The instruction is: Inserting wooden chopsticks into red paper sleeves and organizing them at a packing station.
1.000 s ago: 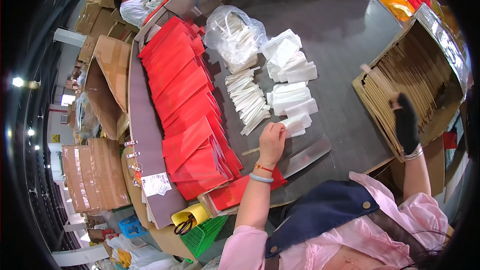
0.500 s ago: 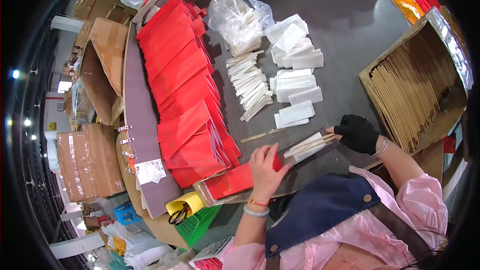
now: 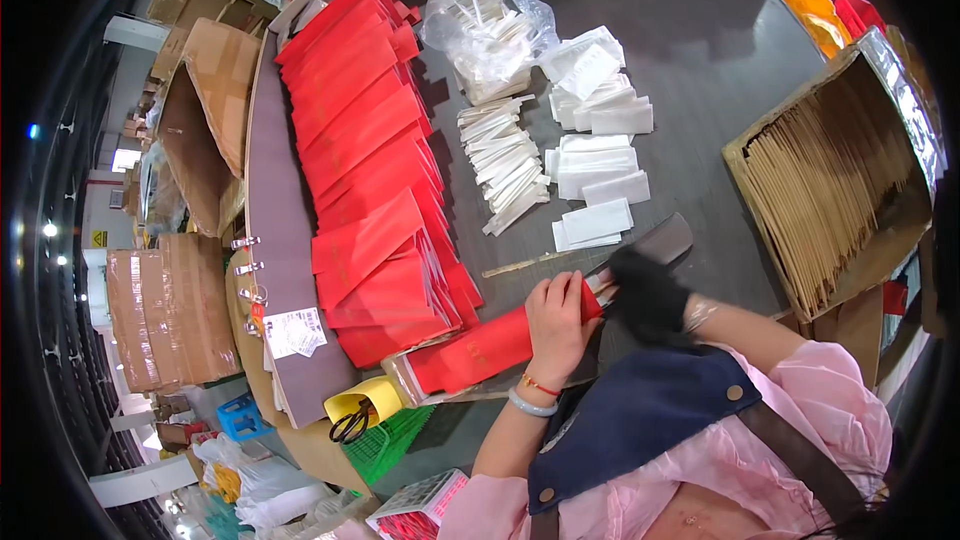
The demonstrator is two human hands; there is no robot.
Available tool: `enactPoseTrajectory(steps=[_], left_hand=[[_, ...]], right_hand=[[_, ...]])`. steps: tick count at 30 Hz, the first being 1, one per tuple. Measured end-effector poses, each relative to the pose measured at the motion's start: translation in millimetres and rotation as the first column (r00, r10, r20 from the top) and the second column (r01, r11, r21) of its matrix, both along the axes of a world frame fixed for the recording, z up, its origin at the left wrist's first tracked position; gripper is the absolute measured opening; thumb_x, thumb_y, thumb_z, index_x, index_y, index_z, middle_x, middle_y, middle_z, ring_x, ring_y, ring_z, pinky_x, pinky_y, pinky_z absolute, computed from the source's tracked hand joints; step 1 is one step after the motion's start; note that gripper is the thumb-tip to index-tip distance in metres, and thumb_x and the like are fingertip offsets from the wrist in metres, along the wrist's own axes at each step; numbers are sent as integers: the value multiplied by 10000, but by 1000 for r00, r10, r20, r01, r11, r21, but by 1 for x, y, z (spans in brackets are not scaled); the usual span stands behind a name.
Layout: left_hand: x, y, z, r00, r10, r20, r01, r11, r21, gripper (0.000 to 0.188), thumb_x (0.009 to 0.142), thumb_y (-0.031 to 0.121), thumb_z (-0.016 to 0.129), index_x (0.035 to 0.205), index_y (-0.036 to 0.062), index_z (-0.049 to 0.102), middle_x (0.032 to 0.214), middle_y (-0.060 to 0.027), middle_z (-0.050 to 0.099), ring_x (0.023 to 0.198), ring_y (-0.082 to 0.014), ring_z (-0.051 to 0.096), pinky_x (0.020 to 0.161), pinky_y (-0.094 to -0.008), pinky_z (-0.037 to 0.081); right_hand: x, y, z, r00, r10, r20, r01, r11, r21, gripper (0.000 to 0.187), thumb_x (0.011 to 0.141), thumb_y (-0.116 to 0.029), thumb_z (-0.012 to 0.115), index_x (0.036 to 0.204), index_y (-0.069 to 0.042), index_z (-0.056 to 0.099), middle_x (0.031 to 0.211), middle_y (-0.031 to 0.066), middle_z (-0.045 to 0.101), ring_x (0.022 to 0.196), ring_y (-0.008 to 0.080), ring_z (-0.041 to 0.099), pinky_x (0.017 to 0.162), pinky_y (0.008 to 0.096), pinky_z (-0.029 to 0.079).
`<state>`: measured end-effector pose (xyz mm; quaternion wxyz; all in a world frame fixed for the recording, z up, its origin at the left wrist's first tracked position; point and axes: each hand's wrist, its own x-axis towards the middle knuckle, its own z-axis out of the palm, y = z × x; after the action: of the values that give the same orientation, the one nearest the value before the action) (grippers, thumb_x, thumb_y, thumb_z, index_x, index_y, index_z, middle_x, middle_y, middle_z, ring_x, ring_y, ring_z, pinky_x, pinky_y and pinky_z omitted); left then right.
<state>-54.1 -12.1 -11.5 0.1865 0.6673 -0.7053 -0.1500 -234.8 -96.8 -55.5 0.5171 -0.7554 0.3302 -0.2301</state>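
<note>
A long red paper sleeve (image 3: 475,350) lies slantwise along the near edge of the table, in a shallow clear-edged tray. My left hand (image 3: 558,325) is closed on the sleeve's right end, fingers over the top. My right hand (image 3: 645,298), in a black glove, is right at that end and smeared by motion; its fingers cannot be made out. A small pale bit (image 3: 600,283) shows between the glove and the sleeve's mouth; the rest of it is hidden. Beyond the glove a dark flat strip (image 3: 668,240) sticks out.
Fanned red sleeves (image 3: 370,160) line the left side. White packets (image 3: 595,170), narrow white bundles (image 3: 500,165) and a clear bag (image 3: 485,25) lie mid-table. A carton of thin brown sticks (image 3: 820,200) stands right. Scissors (image 3: 352,422) rest in a yellow holder (image 3: 385,400).
My right hand has moved left to the sleeve's mouth. The light sticks and white packet it held are now almost wholly out of sight. The sleeve's right end lies further right, with my left hand.
</note>
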Motion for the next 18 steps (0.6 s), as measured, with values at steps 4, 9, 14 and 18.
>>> enactPoseTrajectory(steps=[4, 9, 14, 18], left_hand=[[12, -7, 9, 993, -99, 65, 96, 995, 38, 576, 666, 158, 767, 1214, 123, 596, 1178, -111, 547, 1072, -337, 502, 912, -453, 411], [34, -29, 89, 922, -352, 162, 288, 902, 320, 318, 678, 84, 686, 990, 127, 643, 1063, -126, 561, 1017, -352, 528, 848, -453, 449], [115, -46, 107, 939, 54, 339, 17, 979, -204, 301, 664, 0, 699, 953, 75, 665, 1179, -199, 546, 1104, -382, 511, 950, -474, 437], [66, 1, 28, 954, 281, 105, -265, 953, -146, 680, 682, 378, 825, 1228, 49, 587, 1320, -199, 480, 1228, -449, 423, 1050, -571, 325]], right_hand=[[3, -6, 36, 987, 69, -147, -114, 942, -317, 493, 672, -271, 777, 1087, -83, 591, 1066, 122, 590, 1049, 299, 562, 886, 446, 432], [-31, -26, 59, 883, 56, -466, -263, 882, -392, 692, 596, -450, 822, 1154, -115, 587, 1087, 99, 604, 1083, 316, 542, 944, 478, 384], [-53, -36, 86, 907, -274, -320, 129, 904, -407, 628, 569, -313, 853, 1094, -101, 582, 1024, 105, 603, 1012, 331, 561, 918, 436, 406], [-53, -24, 87, 882, -237, -406, -24, 839, -543, 620, 575, -325, 849, 1087, -94, 586, 1024, 92, 595, 988, 299, 575, 912, 447, 391]])
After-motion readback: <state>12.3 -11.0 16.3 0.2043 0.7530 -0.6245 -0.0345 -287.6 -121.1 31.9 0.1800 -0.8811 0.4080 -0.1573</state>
